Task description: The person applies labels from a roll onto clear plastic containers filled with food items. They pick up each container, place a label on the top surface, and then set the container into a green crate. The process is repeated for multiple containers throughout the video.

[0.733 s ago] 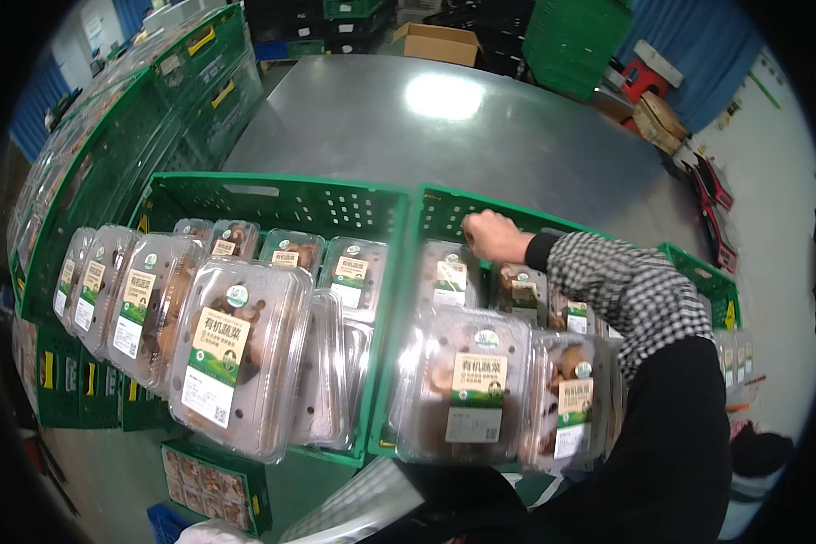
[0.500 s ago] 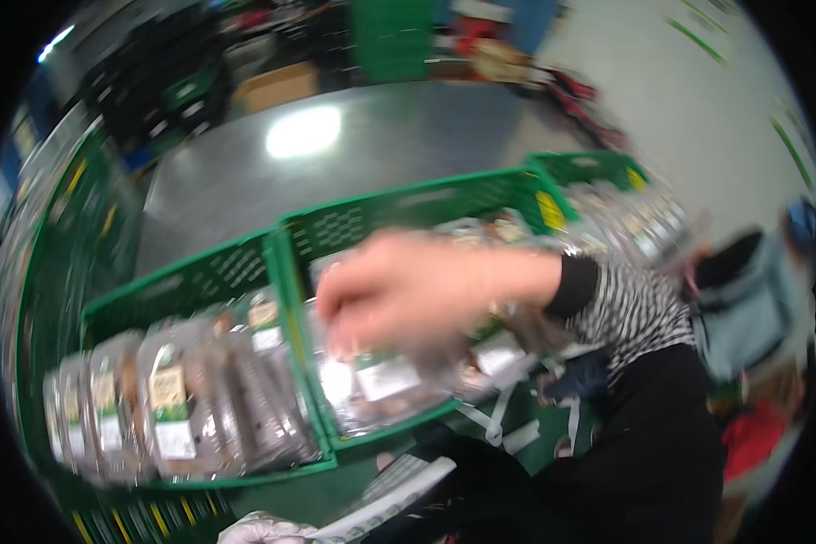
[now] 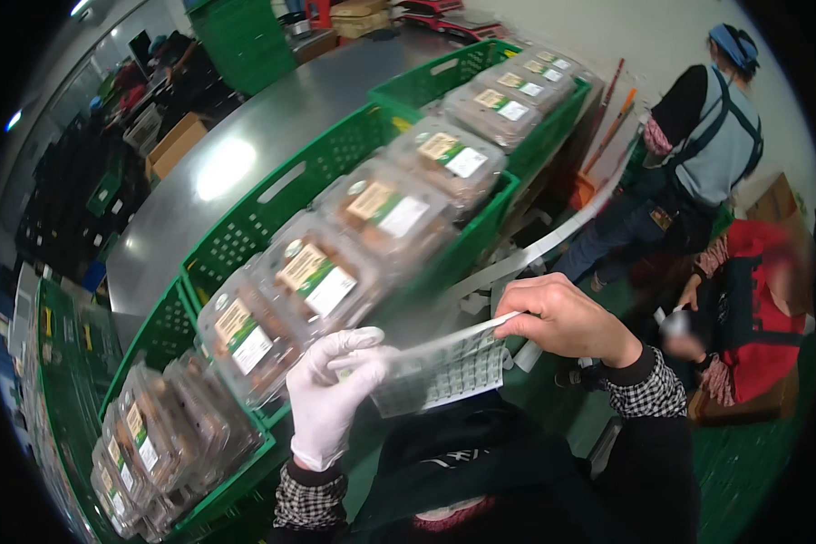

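Two hands pinch one sticker sheet (image 3: 444, 367) between them, just below frame centre, in front of the person's dark top. Left hand (image 3: 331, 399), white glove, fingers closed on the sheet's left end, thumb on top. Right hand (image 3: 562, 317), bare, fingertips (image 3: 508, 313) pinched shut on the sheet's upper right corner. Sheet is see-through w/ rows of small white labels, sagging a bit between the grips. Both cuffs are black-and-white check.

Surface: grey metal table (image 3: 245, 154), shiny, w/ a bright light glare on it. Green plastic crates (image 3: 245, 236) sit along its near edge, 4 crates visible in a row, tilted toward the person. Floor on the right is green. Room behind is dim; dark stacked crates, a cardboard box (image 3: 177, 145) at the table's far left, more green crates at top.

Contents: clear clamshell packs (image 3: 322, 272) of brownish produce, each w/ a green-and-white label on the lid. Can count approx 4 in the middle crate, approx 4 in the far right crate, several more lower left; exact no. there can't be told, too blurred.

One long white backing strip (image 3: 553, 240) trails from the crate edge up to the right.

Two other people at right: one standing in a grey apron (image 3: 716, 136) and blue head cover, one low down in red (image 3: 752, 308).
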Tool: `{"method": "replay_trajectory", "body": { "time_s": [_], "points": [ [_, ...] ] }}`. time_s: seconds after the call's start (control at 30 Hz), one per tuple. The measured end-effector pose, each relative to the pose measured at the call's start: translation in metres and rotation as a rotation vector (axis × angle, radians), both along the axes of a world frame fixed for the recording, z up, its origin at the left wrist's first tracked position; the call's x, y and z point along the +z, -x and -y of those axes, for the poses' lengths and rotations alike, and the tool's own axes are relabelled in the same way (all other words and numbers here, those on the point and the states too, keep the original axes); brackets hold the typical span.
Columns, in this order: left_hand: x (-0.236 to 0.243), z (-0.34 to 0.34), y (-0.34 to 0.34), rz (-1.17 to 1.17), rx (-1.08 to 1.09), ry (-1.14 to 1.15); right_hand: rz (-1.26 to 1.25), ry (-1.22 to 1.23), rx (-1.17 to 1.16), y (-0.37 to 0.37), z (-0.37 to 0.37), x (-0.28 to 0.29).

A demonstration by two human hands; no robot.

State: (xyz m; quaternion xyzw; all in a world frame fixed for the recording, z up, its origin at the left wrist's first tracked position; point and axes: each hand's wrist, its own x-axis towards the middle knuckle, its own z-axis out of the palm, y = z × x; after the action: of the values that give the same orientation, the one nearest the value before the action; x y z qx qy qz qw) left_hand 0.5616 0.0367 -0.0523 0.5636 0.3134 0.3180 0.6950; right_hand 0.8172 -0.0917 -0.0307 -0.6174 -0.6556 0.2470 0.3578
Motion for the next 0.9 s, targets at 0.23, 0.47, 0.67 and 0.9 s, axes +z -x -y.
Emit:
{"method": "replay_trajectory", "body": {
  "time_s": [0.23,0.47,0.67,0.9],
  "points": [
    [-0.010,0.020,-0.146,0.028,-0.050,-0.043,-0.082,-0.056,-0.281,-0.106,0.059,-0.031],
    [-0.027,0.029,-0.255,0.107,-0.203,0.058,-0.121,-0.004,-0.386,-0.202,0.084,-0.048],
    [-0.023,0.024,-0.308,-0.105,-0.109,-0.047,-0.124,0.055,-0.384,-0.260,0.068,-0.044],
    [-0.030,-0.006,-0.366,-0.002,0.000,-0.136,0.098,-0.004,-0.115,-0.330,0.029,-0.023]
  ]
}}
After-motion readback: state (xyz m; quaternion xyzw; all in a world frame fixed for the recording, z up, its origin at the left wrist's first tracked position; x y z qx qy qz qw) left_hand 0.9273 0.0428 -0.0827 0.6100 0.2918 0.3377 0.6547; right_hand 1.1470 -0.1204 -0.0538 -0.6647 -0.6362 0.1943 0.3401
